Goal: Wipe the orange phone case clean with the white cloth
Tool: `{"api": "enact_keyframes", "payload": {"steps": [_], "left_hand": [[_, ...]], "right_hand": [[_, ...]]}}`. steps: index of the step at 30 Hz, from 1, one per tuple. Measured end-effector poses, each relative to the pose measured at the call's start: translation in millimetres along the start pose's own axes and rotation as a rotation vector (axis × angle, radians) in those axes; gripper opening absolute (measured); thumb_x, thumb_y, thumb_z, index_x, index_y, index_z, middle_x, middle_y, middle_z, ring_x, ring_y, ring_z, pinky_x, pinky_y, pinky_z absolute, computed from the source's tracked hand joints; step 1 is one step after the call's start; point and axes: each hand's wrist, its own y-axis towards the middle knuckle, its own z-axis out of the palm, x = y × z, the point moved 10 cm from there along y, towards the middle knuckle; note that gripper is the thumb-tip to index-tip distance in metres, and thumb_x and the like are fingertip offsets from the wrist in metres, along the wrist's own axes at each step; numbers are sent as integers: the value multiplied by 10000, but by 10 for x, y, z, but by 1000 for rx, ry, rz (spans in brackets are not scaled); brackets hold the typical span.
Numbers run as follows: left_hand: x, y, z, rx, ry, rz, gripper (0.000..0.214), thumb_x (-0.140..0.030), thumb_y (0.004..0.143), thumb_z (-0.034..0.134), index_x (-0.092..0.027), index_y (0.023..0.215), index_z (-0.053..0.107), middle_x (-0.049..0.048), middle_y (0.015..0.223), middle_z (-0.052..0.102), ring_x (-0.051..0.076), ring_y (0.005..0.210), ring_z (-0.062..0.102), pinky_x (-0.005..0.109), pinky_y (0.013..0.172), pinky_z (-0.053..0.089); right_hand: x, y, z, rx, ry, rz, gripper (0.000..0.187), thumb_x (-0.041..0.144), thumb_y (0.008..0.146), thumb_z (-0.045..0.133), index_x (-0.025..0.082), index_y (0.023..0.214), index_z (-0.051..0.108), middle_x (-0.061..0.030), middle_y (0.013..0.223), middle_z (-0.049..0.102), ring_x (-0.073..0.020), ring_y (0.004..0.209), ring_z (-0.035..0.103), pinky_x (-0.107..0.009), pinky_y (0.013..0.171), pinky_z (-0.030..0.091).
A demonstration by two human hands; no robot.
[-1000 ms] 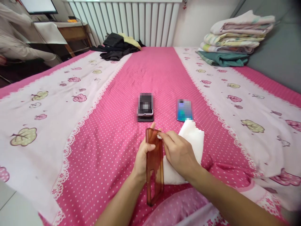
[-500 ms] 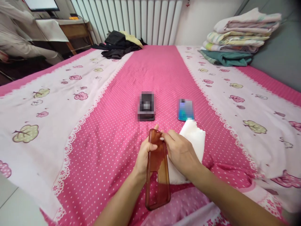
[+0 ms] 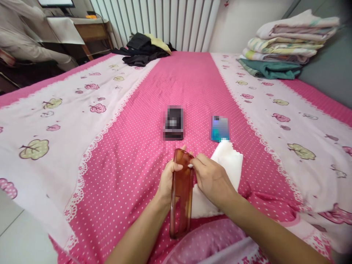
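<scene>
A see-through amber-brown phone case (image 3: 182, 187) stands tilted upright in front of me, its hollow side facing me. My left hand (image 3: 166, 179) grips its left edge, with the thumb over the rim and the other fingers behind. Fingers of my right hand (image 3: 211, 178) are closed in a pinch at the upper right edge of the case. A small white wad (image 3: 190, 165), seemingly tissue, pokes out from that pinch against the case. Beneath and behind my right hand lies a white paper towel (image 3: 232, 165) on the bed.
Farther up the pink dotted bedspread (image 3: 189, 80) lie a dark pixelated box-like object (image 3: 173, 124) and a blue-purple phone-shaped object (image 3: 220, 129). Dark clothes (image 3: 143, 49) are heaped at the far edge. Folded bedding (image 3: 286, 44) is stacked at right. A person (image 3: 24, 33) sits by a desk at left.
The phone case has turned slightly, showing narrower, and its lower end has shifted a little left. My right fingers have slid slightly down its edge. The view has shifted a little.
</scene>
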Motion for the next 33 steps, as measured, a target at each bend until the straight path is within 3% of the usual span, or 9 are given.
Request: {"api": "enact_keyframes", "payload": {"steps": [3,10,15,20,24,26,30,33], "left_hand": [[-26,11,-21,-44,-33,15,452,-205,623,509,-135,1055,625,48,736,671,189,641,596,292,626,470],[-84,24,46,-12,-105,60,518,-168,637,487,-133,1143,592,62,847,703,178,655,621,288,657,503],[-111,27,-17,-24,-110,61,418,-185,641,497,-105,1029,632,72,777,687,178,631,616,276,617,492],[-157,41,-26,-26,-114,74,522,-204,631,480,-125,1134,593,78,786,691,217,709,642,276,590,474],[-202,20,0,-40,-93,82,599,-197,627,460,-134,1217,544,68,820,695,215,698,643,307,636,491],[-268,1,19,-24,-76,123,650,-197,629,454,-151,1276,502,57,808,692,214,684,641,328,658,497],[-412,-48,12,-7,-38,225,707,-183,646,464,-219,1351,432,14,758,682,180,639,628,332,704,498],[-418,-67,9,-5,-7,222,716,-186,647,470,-228,1361,427,14,804,694,193,718,647,357,787,493]], "right_hand": [[18,-10,26,19,16,-7,253,53,868,386,175,733,562,-18,700,513,-143,582,475,-269,557,329],[32,-13,60,80,49,2,241,42,848,396,176,731,558,-12,703,513,-138,573,474,-261,557,341],[89,-30,104,132,148,5,246,54,864,381,170,776,579,-28,749,555,-137,607,513,-249,575,374],[120,-51,180,199,274,33,257,63,866,379,155,828,615,-61,814,596,-160,696,572,-264,637,424],[41,-7,207,262,650,105,226,123,857,446,168,769,649,-59,841,646,-172,795,599,-296,750,441],[-81,10,247,285,978,252,182,208,843,508,174,746,658,-43,807,663,-169,801,606,-294,758,444],[-310,-81,443,291,1584,711,151,315,721,656,166,746,645,12,638,599,-102,551,514,-219,548,405],[-318,-102,491,292,1777,829,120,262,663,675,169,707,614,33,578,524,-80,469,418,-207,469,370]]}}
